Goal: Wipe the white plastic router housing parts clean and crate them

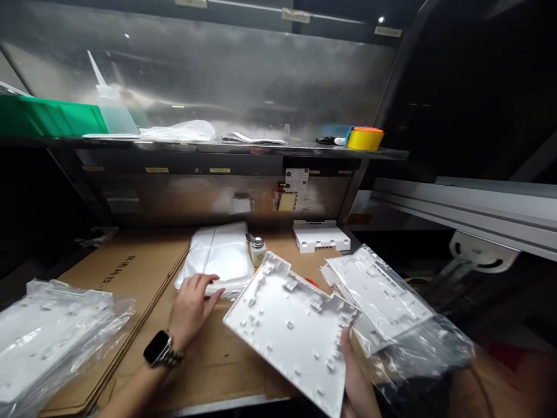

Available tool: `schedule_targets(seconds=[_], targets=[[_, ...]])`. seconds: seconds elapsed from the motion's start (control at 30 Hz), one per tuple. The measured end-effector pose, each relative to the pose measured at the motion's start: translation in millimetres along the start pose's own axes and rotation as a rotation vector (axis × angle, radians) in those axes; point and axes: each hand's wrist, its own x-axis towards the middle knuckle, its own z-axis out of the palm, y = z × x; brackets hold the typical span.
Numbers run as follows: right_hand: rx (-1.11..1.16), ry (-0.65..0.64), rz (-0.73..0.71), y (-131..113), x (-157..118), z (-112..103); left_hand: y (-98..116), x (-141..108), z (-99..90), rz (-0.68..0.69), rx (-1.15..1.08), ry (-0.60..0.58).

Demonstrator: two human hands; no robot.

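My right hand (357, 371) grips a white plastic housing panel (300, 337) by its right edge. The panel is tilted, its ribbed and clipped inner side facing me. My left hand (194, 307), with a watch on the wrist, lies at the front edge of a stack of clear plastic bags (215, 255). Its thumb and fingers are apart and hold nothing that I can see; some fingertips seem to touch the bags. Behind the panel's top corner stands a small white bottle with a metal cap (257, 251).
Bagged white panels lie at left (52, 331) and right (383, 296). A white housing (321, 237) sits at the back. Cardboard sheets (126, 267) cover the bench. The shelf above carries a green bin (52, 119), a squeeze bottle (115, 110) and yellow tape (365, 139). A metal rail (470, 209) runs along the right.
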Motion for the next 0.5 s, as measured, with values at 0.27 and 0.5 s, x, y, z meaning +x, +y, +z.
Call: schedule_targets(seconds=[0.27,0.5], targets=[[0.258,0.284,-0.088,-23.4,-0.9,4.3,-19.4,38.4,-12.3,0.270,0.297,0.031],[0.247,0.345,-0.076,-20.3,1.7,3.4,-13.7,53.2,-34.1,0.096,0.199,0.054]])
